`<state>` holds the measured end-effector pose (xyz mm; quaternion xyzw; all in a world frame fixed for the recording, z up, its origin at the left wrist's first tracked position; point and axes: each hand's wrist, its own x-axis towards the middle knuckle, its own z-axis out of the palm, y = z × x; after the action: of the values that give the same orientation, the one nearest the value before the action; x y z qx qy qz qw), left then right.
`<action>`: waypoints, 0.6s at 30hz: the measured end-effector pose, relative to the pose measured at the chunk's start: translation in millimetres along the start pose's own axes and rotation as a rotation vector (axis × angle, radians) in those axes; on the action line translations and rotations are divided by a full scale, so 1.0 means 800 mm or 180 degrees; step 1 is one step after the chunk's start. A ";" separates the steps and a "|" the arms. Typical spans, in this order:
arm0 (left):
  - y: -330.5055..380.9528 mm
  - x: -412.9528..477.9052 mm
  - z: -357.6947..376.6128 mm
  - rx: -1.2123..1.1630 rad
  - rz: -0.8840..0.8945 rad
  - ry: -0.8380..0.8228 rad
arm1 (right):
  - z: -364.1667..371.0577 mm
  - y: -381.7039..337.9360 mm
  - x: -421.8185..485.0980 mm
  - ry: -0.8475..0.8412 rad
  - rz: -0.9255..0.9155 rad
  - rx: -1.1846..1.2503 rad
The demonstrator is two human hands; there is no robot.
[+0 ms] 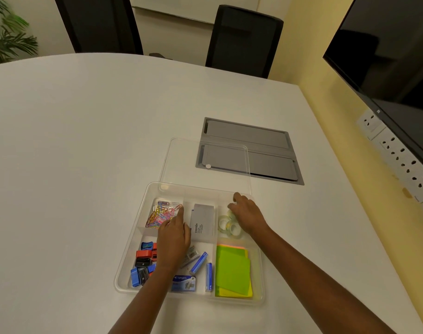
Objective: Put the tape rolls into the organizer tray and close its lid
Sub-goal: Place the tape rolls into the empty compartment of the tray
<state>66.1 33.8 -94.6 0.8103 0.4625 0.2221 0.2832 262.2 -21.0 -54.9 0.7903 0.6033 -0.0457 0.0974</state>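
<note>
A clear plastic organizer tray (131,249) lies on the white table in front of me. Its clear lid (205,153) lies flat on the table just behind it. Several clear tape rolls (226,226) sit in the tray's back right compartment. My right hand (247,214) hovers over that compartment with fingers spread and curled, touching or nearly touching the rolls. My left hand (173,239) rests over the tray's middle, its fingers reaching towards the paper clip compartment; nothing shows in its grasp.
The tray also holds coloured paper clips (161,214), a grey box (203,221), sharpeners (143,263), blue staple boxes (198,263) and green sticky notes (233,271). A grey cable hatch (249,150) sits behind the lid. Chairs stand beyond the table; sockets and a screen line the right wall.
</note>
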 end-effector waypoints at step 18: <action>0.000 -0.001 -0.003 -0.0064 -0.0040 -0.0016 | 0.015 -0.013 0.007 -0.0079 -0.0101 0.0138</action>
<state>64.6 33.4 -92.8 0.8050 0.4646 0.2230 0.2939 254.3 -15.9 -68.7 0.7819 0.6133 -0.0701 0.0870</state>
